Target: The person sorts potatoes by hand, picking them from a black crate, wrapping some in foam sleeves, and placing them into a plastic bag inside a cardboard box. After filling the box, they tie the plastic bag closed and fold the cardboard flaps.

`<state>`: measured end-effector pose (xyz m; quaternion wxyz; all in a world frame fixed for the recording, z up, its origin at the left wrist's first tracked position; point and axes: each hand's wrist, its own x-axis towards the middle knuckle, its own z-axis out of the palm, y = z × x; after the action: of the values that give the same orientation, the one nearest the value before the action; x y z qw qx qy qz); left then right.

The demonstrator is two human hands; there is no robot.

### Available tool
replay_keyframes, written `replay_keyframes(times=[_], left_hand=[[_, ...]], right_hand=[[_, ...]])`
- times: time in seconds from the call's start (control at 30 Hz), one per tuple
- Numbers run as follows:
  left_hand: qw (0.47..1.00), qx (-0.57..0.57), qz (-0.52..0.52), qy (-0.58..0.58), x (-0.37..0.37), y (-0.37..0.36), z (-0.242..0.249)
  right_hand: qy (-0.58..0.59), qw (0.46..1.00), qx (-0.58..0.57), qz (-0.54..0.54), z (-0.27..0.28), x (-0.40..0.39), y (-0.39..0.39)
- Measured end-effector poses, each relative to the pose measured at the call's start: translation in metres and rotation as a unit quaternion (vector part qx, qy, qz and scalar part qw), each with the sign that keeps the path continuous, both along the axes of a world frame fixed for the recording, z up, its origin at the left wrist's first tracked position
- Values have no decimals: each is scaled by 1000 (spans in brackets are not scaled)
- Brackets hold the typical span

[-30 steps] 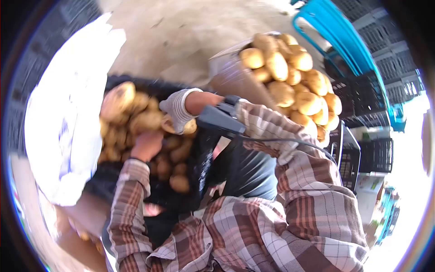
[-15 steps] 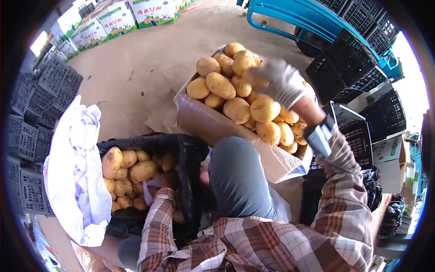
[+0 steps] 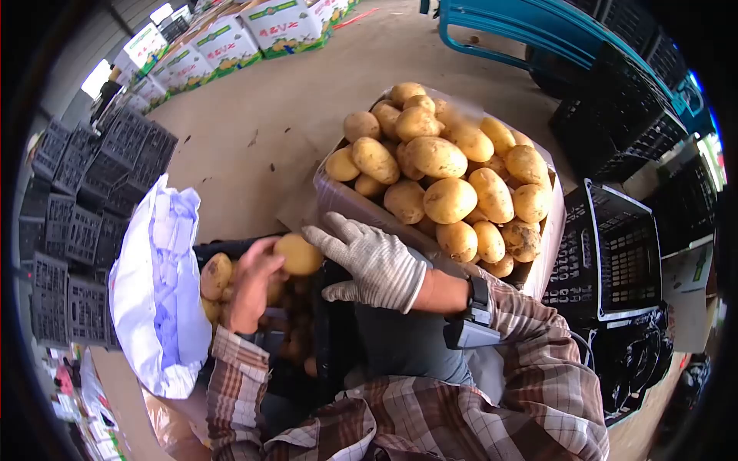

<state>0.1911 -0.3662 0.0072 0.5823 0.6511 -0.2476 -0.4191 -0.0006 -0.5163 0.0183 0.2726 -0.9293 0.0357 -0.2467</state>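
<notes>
One potato (image 3: pixel 297 254) is up between my hands, over the black-lined crate (image 3: pixel 332 326). Bare, my left hand (image 3: pixel 252 283) has its fingers and thumb against the potato's left side. My right hand (image 3: pixel 377 265), in a striped knit glove, has its fingers spread, with the fingertips right at the potato's right edge. Smaller potatoes (image 3: pixel 215 278) lie in the crate, partly hidden by my left hand and sleeve. Ahead to the right stands a cardboard box (image 3: pixel 342 190) heaped with large potatoes (image 3: pixel 437 157).
White paper wrapping (image 3: pixel 157 300) stands up along the crate's left side. Black plastic crates (image 3: pixel 623 246) are on the right, and more stacked crates (image 3: pixel 100 165) on the left. Printed cartons (image 3: pixel 223 48) line the back, near a blue cart frame (image 3: pixel 492 31).
My right hand has come back from the heaped box to above the black-lined crate. My left hand has risen out of the crate, and a potato is now between both hands.
</notes>
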Motion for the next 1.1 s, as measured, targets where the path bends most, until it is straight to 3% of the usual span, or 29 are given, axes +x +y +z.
replay_keyframes(times=[0.03, 0.1, 0.13, 0.2, 0.27, 0.37, 0.43, 0.5, 0.53, 0.6, 0.67, 0.7, 0.77, 0.83, 0.87, 0.9, 0.93, 1.0, 1.03, 1.1], left_hand=[[1000, -19, -10, -3, -18, -17, 16], [997, -78, -16, -8, -44, -38, 22], [995, -96, -38, -5, -49, -40, 25], [992, -90, -64, -66, -45, -34, 24], [994, -38, -46, -95, -22, -10, 1], [988, 102, -5, -116, 26, 45, -43], [979, 185, 20, -88, 60, 91, -73], [972, 223, 51, -53, 86, 131, -89], [975, 223, 9, -23, 102, 152, -90], [954, 275, 24, -117, 113, 177, -86], [934, 331, 25, -133, 117, 181, -76], [932, 338, 33, -125, 119, 185, -85], [906, 342, -118, -218, 128, 184, -109], [839, 368, -245, -317, 117, 161, -118], [830, 358, -267, -335, 104, 150, -123], [829, 213, -271, -440, 108, 156, -180], [773, 277, -251, -513, 79, 136, -164], [801, 186, -200, -533, 55, 103, -185], [771, 189, -216, -568, 50, 85, -200], [744, 191, -149, -624, 46, 57, -232]], right_hand=[[-8, 998, 57, 19, -3, 10, 1], [-92, 994, 52, -18, -6, 19, -24], [-88, 955, 285, 8, 0, 19, -42], [-69, 931, 356, -39, 34, 2, -86], [-147, 926, 332, -106, 46, -8, -141], [-65, 899, 388, -195, 38, -26, -235], [37, 914, 322, -243, 23, -33, -269], [137, 944, 262, -144, -20, -43, -313], [254, 919, 298, -54, -50, -42, -363], [247, 909, 327, -74, -44, -37, -347], [245, 901, 351, -70, -42, -36, -342], [240, 901, 356, -68, -35, -38, -343], [228, 901, 362, -67, -26, -39, -339], [242, 903, 340, -100, -24, -38, -342], [243, 906, 328, -114, -23, -39, -343], [244, 907, 319, -127, -24, -38, -343], [243, 907, 314, -140, -25, -38, -344], [241, 909, 299, -162, -26, -39, -347], [239, 910, 291, -171, -26, -39, -348], [233, 913, 274, -192, -25, -40, -349]])
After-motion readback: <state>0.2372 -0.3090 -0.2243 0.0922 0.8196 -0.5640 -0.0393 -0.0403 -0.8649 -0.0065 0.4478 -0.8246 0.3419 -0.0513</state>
